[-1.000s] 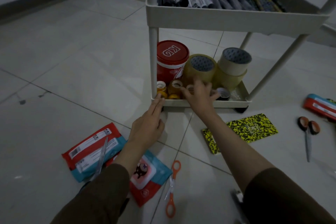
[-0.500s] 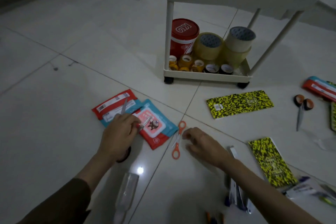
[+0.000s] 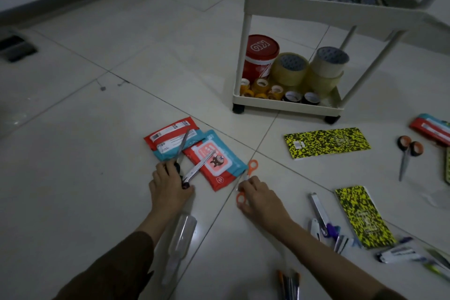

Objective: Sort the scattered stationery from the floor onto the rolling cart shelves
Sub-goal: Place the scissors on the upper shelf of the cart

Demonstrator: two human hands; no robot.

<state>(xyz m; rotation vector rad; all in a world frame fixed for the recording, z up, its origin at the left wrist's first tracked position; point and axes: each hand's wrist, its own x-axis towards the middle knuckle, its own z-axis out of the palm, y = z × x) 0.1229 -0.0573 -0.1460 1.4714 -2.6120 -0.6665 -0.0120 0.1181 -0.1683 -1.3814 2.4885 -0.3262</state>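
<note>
While the left hand grips the black scissors' handles, blades pointing far-right, the right hand pinches the orange scissors. Both pairs lie near; the cart stands farther, to the right.

Dim light; pale glossy tiled floor, dark floor vent far left.

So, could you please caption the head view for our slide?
Left hand grips black-handled scissors on wipes packs; right hand pinches orange scissors before the cart.
</note>
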